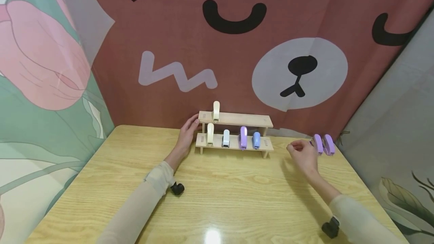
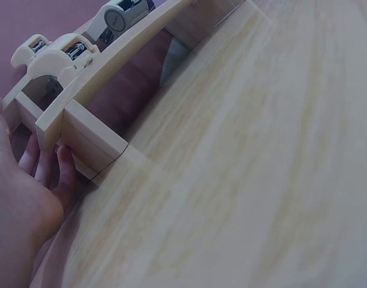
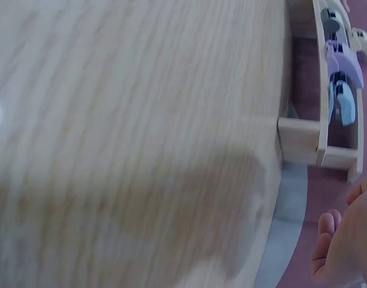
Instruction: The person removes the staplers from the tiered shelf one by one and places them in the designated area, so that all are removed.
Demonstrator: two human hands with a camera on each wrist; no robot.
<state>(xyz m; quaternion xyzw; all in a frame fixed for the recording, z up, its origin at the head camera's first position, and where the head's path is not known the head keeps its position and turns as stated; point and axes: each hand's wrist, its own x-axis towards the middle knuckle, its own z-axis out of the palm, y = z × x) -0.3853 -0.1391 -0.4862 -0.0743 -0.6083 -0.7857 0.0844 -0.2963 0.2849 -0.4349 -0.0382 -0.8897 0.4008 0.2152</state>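
Note:
A two-tier wooden display rack stands at the back of the table, and my left hand grips its left end. In the left wrist view, the fingers bend at the rack's side. One cream stapler is upright on the upper tier. The lower tier bears another cream stapler, a white stapler, a purple stapler and a blue stapler. Right of the rack, my right hand hangs above the table with loosely curled fingers, holding nothing. Two purple staplers sit just beyond it.
The wooden table extends in front of the rack. A brown curtain with a bear print hangs close behind, and a grey curtain borders the right side. Black wrist cameras are worn on both sleeves.

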